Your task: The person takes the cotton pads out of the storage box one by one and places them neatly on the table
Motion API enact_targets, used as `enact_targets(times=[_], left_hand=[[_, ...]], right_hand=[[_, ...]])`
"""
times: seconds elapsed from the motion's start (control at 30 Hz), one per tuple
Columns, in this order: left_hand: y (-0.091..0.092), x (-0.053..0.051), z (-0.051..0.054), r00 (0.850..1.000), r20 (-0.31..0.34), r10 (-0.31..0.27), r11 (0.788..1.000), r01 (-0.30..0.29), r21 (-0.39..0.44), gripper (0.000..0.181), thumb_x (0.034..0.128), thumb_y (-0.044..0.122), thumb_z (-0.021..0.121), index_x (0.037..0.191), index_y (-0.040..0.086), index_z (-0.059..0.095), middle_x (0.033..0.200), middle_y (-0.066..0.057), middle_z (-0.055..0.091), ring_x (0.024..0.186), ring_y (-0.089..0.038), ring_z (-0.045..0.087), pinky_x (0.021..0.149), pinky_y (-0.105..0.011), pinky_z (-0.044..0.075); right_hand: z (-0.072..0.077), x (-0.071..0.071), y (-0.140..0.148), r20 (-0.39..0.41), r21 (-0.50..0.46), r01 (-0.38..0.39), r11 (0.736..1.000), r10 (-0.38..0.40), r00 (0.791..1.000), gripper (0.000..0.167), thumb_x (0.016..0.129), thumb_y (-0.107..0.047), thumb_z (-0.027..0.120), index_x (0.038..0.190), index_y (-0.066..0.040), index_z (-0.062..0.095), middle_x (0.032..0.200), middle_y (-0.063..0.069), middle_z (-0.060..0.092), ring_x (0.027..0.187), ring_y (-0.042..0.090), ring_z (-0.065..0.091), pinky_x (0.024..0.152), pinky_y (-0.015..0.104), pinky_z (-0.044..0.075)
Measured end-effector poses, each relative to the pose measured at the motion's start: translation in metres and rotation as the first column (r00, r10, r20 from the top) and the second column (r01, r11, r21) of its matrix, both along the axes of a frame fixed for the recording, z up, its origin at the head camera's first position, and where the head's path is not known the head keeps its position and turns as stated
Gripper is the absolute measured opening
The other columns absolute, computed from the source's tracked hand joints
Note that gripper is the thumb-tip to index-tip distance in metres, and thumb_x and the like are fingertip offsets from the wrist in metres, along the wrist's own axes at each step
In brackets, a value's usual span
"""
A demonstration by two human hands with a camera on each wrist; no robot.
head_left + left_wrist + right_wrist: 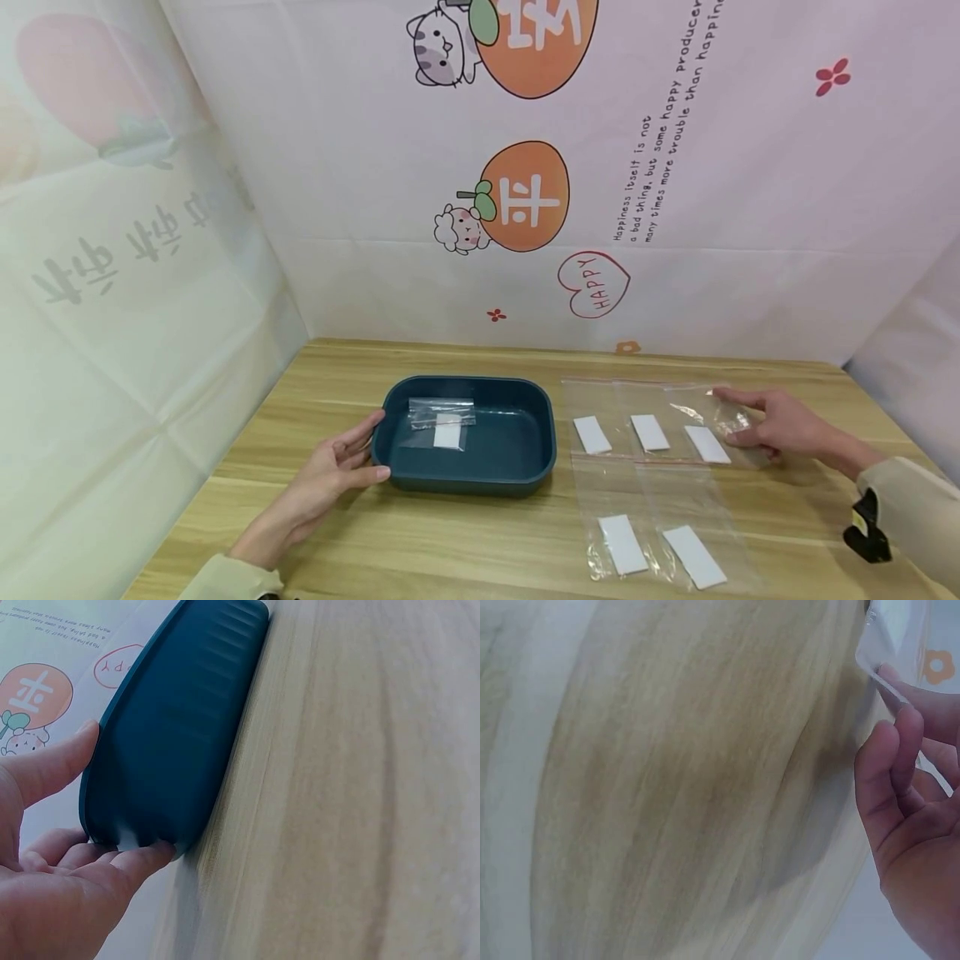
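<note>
A dark teal rectangular tray point(517, 477) sits on the table, with a small clear zip bag point(420, 437) holding a white piece point(447, 433) inside it. My left hand point(337, 471) grips the tray's left end, thumb at the near corner and fingers at the far one. The left wrist view shows the thumb on the rim and the other fingers against the end wall. On the right, my right hand point(780, 429) pinches the right edge of a clear zip bag point(678, 408) containing a white piece point(707, 445). That bag's edge is lifted in the right wrist view.
Several more clear bags with white pieces lie right of the tray, two in the upper row point(649, 433) and two in the lower row point(622, 543). Wood-grain table point(480, 533) meets a printed cloth backdrop point(375, 283) behind, with cloth on both sides.
</note>
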State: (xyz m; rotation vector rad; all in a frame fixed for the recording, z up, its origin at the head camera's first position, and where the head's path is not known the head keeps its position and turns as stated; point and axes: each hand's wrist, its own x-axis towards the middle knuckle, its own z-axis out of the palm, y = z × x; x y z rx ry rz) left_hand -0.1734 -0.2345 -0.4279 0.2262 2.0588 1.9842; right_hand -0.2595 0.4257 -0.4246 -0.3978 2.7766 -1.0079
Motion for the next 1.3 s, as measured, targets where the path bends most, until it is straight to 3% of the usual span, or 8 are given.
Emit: enact_targets(times=[0.27,0.43,0.53,0.63,0.7,0.87,1.13,1.3], left_hand=[[0.000,0.000,0.000,1.000,0.004,0.001,1.000,-0.001,0.009,0.092,0.0930,0.006,0.080,0.168,0.009,0.025,0.174,-0.016,0.010,0.155,-0.042,0.019,0.116,-0.038,0.039],[0.000,0.000,-0.001,1.000,-0.002,-0.003,1.000,0.004,0.014,0.092,0.0933,0.006,0.079,0.168,0.009,0.025,0.174,-0.016,0.010,0.155,-0.042,0.019,0.116,-0.038,0.039],[0.000,0.000,-0.001,1.000,-0.006,-0.001,1.000,0.001,0.009,0.091,0.0937,0.006,0.079,0.168,0.009,0.025,0.174,-0.016,0.010,0.155,-0.042,0.020,0.118,-0.041,0.037],[0.000,0.001,-0.001,1.000,-0.005,0.003,1.000,-0.003,0.004,0.090,0.0943,0.005,0.078,0.168,0.009,0.026,0.174,-0.016,0.010,0.155,-0.042,0.019,0.119,-0.044,0.034],[0.001,0.001,0.000,1.000,-0.001,0.005,1.000,-0.005,0.002,0.089,0.0948,0.004,0.077,0.168,0.009,0.026,0.174,-0.016,0.010,0.155,-0.042,0.018,0.119,-0.046,0.033],[0.001,0.001,0.001,1.000,0.004,0.007,1.000,-0.007,-0.007,0.089,0.0946,0.005,0.078,0.168,0.010,0.026,0.174,-0.017,0.011,0.155,-0.043,0.018,0.119,-0.047,0.034],[0.001,0.001,0.002,1.000,0.005,0.007,1.000,-0.007,-0.021,0.088,0.0954,0.006,0.077,0.168,0.010,0.027,0.174,-0.017,0.012,0.155,-0.043,0.019,0.119,-0.047,0.034],[0.001,0.001,0.002,1.000,0.008,0.002,1.000,-0.002,-0.016,0.089,0.0954,0.006,0.077,0.168,0.010,0.026,0.174,-0.016,0.010,0.155,-0.042,0.018,0.118,-0.043,0.037]], right_hand=[[0.003,0.001,0.002,0.025,0.031,-0.013,0.999,0.012,1.000,0.087,0.088,-0.020,0.086,0.156,0.009,0.040,0.057,0.004,0.049,0.041,0.013,0.046,0.041,0.033,0.050],[0.007,0.003,0.003,-0.016,0.056,-0.012,0.998,0.013,1.000,0.077,0.092,-0.020,0.083,0.151,0.011,0.046,0.126,0.044,0.059,0.042,0.014,0.046,0.042,0.033,0.050],[0.011,0.005,0.002,-0.027,0.067,-0.010,0.998,0.012,1.000,0.067,0.094,-0.019,0.080,0.147,0.012,0.052,0.105,0.038,0.067,0.041,0.012,0.043,0.041,0.031,0.047],[0.017,0.007,-0.004,-0.046,0.087,0.012,0.996,-0.008,0.999,0.057,0.096,-0.018,0.077,0.143,0.009,0.059,0.058,0.007,0.053,0.040,0.009,0.039,0.040,0.029,0.043],[0.023,0.009,-0.012,-0.070,0.093,0.005,0.996,0.002,0.998,0.051,0.098,-0.017,0.075,0.140,0.009,0.062,0.062,0.005,0.059,0.039,0.009,0.038,0.039,0.029,0.044],[0.048,0.016,-0.053,-0.104,0.140,-0.036,0.989,0.051,0.993,0.044,0.100,-0.019,0.073,0.137,0.006,0.066,0.114,0.018,0.075,0.042,0.013,0.045,0.041,0.032,0.047],[0.088,0.017,-0.148,-0.126,0.138,-0.199,0.970,0.217,0.968,0.029,0.096,-0.019,0.077,0.119,-0.001,0.078,0.099,0.002,0.078,0.074,0.015,0.065,0.055,0.029,0.052],[0.096,0.013,-0.202,-0.139,0.138,-0.326,0.935,0.344,0.929,0.024,0.096,-0.018,0.077,0.115,-0.005,0.080,0.088,-0.006,0.075,0.061,0.011,0.057,0.052,0.028,0.048]])
